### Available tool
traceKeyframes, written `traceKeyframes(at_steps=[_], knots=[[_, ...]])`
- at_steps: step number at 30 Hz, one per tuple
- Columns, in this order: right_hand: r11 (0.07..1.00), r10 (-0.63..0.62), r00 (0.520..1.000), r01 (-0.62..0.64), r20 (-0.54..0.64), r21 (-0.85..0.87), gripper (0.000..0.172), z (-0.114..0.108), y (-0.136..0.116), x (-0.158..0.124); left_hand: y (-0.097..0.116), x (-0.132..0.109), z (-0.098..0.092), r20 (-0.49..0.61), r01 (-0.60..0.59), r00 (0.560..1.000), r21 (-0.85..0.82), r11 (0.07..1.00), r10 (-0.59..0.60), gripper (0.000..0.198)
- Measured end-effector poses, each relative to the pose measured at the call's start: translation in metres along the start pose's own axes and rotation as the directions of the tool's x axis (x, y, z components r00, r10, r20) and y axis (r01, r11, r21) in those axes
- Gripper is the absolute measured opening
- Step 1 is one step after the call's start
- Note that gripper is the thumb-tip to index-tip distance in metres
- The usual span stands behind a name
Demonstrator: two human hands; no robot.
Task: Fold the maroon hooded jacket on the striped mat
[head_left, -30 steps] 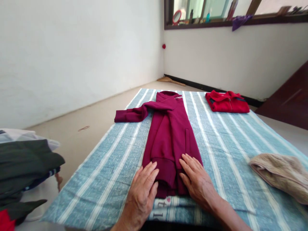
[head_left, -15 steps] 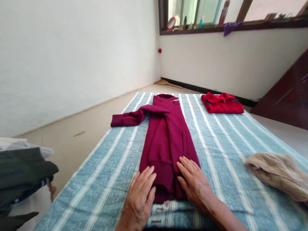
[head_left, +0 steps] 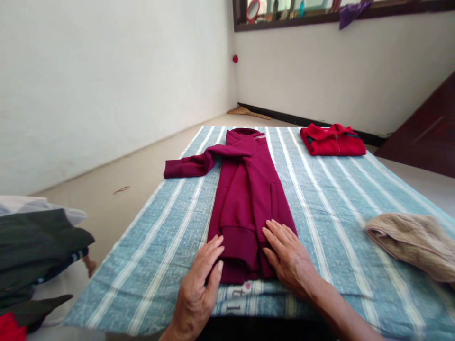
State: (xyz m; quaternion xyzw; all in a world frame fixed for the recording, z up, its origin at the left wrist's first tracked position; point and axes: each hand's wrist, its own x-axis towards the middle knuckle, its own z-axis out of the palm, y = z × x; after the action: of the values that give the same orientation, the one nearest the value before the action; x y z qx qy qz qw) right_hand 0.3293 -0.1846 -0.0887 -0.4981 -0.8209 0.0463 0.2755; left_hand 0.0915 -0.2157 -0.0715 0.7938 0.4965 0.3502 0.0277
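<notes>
A maroon jacket (head_left: 236, 189) lies lengthwise on the bed, its sides folded inward and its collar at the far end. One sleeve sticks out to the left near the collar; the other runs down the front, its cuff toward me. My left hand (head_left: 201, 279) touches the lower left edge with its fingers extended. Flat on the lower right edge of the jacket rests my right hand (head_left: 287, 253), fingers stretched out. Neither hand grips the cloth.
The bed wears a blue-and-white striped sheet (head_left: 170, 227). A folded red jacket (head_left: 334, 141) lies at its far right, a beige cloth (head_left: 408, 241) at the near right. Dark green clothes (head_left: 39, 246) are piled at the left. A white wall (head_left: 113, 90) stands beyond.
The view has tilted down slightly. My left hand has shifted a little left, its fingertips now at the jacket's edge. My right hand stays on the lower right side.
</notes>
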Motion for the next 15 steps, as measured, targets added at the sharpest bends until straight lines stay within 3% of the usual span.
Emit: traceKeyframes(at_steps=[3, 6, 10, 15], knots=[[0.997, 0.007, 0.999, -0.004, -0.031, 0.071, 0.039, -0.002, 0.003, -0.001, 0.002, -0.005, -0.006, -0.035, 0.087, 0.996, -0.033, 0.996, -0.088, 0.03], [0.989, 0.024, 0.993, -0.006, -0.118, 0.15, 0.038, -0.01, 0.006, -0.003, 0.002, -0.012, -0.009, -0.058, 0.102, 0.993, -0.009, 0.995, -0.103, 0.029], [0.989, -0.004, 0.98, 0.034, -0.198, 0.146, 0.038, -0.025, 0.002, -0.008, 0.001, -0.02, -0.007, -0.053, 0.017, 0.999, 0.045, 0.999, -0.014, 0.03], [0.984, -0.177, 0.971, 0.178, -0.161, -0.008, 0.031, -0.021, -0.008, -0.017, -0.008, -0.027, -0.001, -0.036, -0.109, 0.993, 0.112, 0.988, 0.114, 0.029]])
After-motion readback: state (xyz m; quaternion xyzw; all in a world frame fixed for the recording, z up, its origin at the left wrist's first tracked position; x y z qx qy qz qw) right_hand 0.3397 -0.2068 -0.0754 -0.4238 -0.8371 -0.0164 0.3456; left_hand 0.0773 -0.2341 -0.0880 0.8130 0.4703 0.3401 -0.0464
